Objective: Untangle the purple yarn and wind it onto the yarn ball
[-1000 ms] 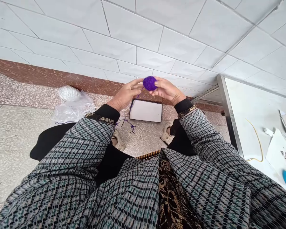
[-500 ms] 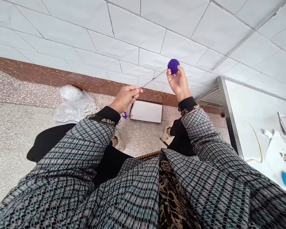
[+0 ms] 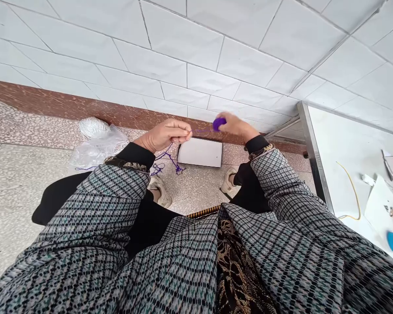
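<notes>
Between the fingertips of my left hand [image 3: 170,134] a strand of purple yarn [image 3: 201,130] is pinched. It runs across to a small ball of purple yarn [image 3: 219,124], which my right hand [image 3: 233,125] grips, slightly blurred by motion. Below my left hand, loose tangled yarn [image 3: 175,163] hangs down near my shoe. Both hands are held in front of me above the floor, a short way apart.
A shallow box with a white top [image 3: 200,152] lies on the floor by the wall. To the left are a white yarn ball [image 3: 94,127] and a clear plastic bag [image 3: 100,146]. At right stands a white table [image 3: 334,144] with a yellow cord [image 3: 355,194] and papers.
My right hand has brought the purple ball down and left, closer to my left hand, and turned over. My left hand has shifted slightly left and down. More loose yarn shows below it.
</notes>
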`<act>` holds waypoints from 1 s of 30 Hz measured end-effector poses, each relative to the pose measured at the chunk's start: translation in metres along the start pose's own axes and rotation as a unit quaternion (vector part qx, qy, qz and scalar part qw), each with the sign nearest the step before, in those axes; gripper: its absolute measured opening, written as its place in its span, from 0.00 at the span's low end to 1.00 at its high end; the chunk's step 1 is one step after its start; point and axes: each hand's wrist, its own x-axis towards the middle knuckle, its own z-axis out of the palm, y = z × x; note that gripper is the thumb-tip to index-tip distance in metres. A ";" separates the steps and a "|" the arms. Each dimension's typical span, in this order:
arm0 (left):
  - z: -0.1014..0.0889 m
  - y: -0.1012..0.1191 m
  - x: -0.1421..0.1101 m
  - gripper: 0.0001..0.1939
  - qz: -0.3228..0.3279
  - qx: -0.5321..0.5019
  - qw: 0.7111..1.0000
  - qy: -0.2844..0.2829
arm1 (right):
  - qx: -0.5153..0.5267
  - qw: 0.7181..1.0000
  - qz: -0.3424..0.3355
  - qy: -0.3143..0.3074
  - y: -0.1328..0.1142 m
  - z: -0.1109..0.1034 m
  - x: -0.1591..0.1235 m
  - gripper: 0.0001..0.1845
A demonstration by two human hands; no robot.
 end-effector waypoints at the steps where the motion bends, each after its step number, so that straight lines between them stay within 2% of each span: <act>1: -0.004 0.000 0.000 0.20 0.017 -0.017 0.999 0.030 | 0.000 0.995 -0.017 -0.100 0.000 0.003 -0.005 0.20; 3: -0.012 -0.001 0.003 0.18 0.043 -0.052 0.994 0.086 | 0.078 0.956 -0.059 -0.275 0.001 0.005 -0.015 0.23; 4: -0.017 -0.003 0.005 0.15 0.046 -0.067 0.991 0.107 | 0.144 0.929 -0.086 -0.330 0.001 0.005 -0.019 0.26; 5: -0.020 -0.006 0.008 0.13 0.042 -0.076 0.988 0.124 | 0.213 0.901 -0.117 -0.359 0.001 0.005 -0.022 0.30; 7: -0.022 -0.012 0.012 0.09 0.017 -0.073 0.987 0.140 | 0.339 0.860 -0.172 -0.340 -0.003 0.003 -0.022 0.38; 9: -0.018 -0.019 0.016 0.08 -0.015 -0.051 0.991 0.123 | 0.432 0.849 -0.195 -0.233 -0.009 0.006 -0.016 0.37; 12: -0.002 -0.024 0.018 0.11 -0.050 -0.013 0.998 0.042 | 0.484 0.860 -0.158 -0.032 -0.022 0.020 -0.002 0.22; 14: 0.006 -0.023 0.018 0.10 -0.062 0.010 0.998 -0.019 | 0.428 0.897 -0.106 0.038 -0.027 0.032 0.004 0.15; 15: 0.008 -0.022 0.018 0.09 -0.062 0.015 0.997 -0.039 | 0.368 0.926 -0.082 0.033 -0.028 0.036 0.005 0.14; 16: 0.008 -0.021 0.018 0.08 -0.058 0.015 0.997 -0.049 | 0.293 0.954 -0.062 -0.002 -0.028 0.038 0.003 0.14; 17: 0.006 -0.021 0.018 0.08 -0.051 0.009 0.997 -0.051 | 0.218 0.972 -0.050 -0.065 -0.027 0.037 0.000 0.15; 18: 0.003 -0.021 0.018 0.09 -0.040 0.003 0.998 -0.045 | 0.161 0.975 -0.048 -0.146 -0.024 0.035 -0.004 0.17; 19: 0.000 -0.021 0.018 0.09 -0.030 -0.002 0.999 -0.038 | 0.135 0.962 -0.056 -0.232 -0.021 0.031 -0.008 0.18; 21: -0.006 -0.022 0.018 0.10 -0.012 -0.006 0.999 -0.037 | 0.185 0.909 -0.096 -0.360 -0.013 0.022 -0.016 0.20; 23: -0.010 -0.022 0.016 0.12 -0.002 -0.013 0.998 -0.059 | 0.303 0.852 -0.138 -0.405 -0.005 0.015 -0.019 0.24; 25: -0.010 -0.022 0.013 0.16 0.008 -0.033 0.996 -0.081 | 0.408 0.809 -0.161 -0.392 -0.001 0.014 -0.017 0.31; 27: -0.010 -0.022 0.010 0.19 0.016 -0.052 0.995 -0.082 | 0.489 0.783 -0.149 -0.356 -0.003 0.017 -0.014 0.35; 28: -0.011 -0.022 0.009 0.21 0.016 -0.059 0.995 -0.075 | 0.525 0.774 -0.132 -0.328 -0.008 0.018 -0.014 0.34; 30: -0.013 -0.025 0.009 0.24 0.006 -0.067 0.996 -0.054 | 0.587 0.762 -0.096 -0.255 -0.022 0.018 -0.017 0.27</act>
